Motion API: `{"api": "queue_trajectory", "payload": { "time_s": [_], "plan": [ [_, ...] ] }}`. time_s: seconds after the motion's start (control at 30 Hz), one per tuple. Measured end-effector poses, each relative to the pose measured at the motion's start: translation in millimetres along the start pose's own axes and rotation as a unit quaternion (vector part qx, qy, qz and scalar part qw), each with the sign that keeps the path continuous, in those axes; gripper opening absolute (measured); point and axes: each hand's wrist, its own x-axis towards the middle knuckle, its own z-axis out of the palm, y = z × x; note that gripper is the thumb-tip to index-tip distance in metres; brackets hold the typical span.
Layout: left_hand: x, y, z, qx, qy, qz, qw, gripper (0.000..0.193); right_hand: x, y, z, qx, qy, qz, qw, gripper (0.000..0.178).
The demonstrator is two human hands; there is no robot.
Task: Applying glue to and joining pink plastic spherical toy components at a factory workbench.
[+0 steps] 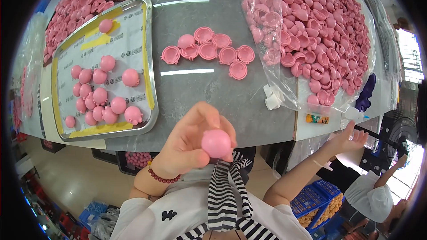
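Note:
My left hand (191,140) pinches a round pink plastic ball (216,143) between thumb and fingers, above the table's front edge. Out to the right, beyond that edge, my right hand (347,143) is open with its fingers spread and nothing visible in it. Close to its fingers is a whitish thing with a blue tip (353,114) that I cannot make out. Several open pink half shells (207,50) lie loosely grouped on the grey tabletop (200,102). A metal tray (153,106) at the left holds several closed pink balls (118,105).
A large heap of pink shells (316,26) fills a clear plastic bag (284,91) at the right. Another pile (82,6) stands at the far left. A white crumpled piece (273,97), an orange-and-green packet (317,118) and a dark purple object (366,92) lie near the bag. Another person (371,195) is at the right.

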Motion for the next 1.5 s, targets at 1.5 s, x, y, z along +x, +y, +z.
{"api": "queue_trajectory", "payload": {
  "time_s": [1.5],
  "plan": [
    [9, -18, 14, 0.328, 0.031, 0.130, 0.935, 0.014, -118, -169, -21, 0.591, -0.513, 0.300, 0.546, 0.036]
  ]
}}
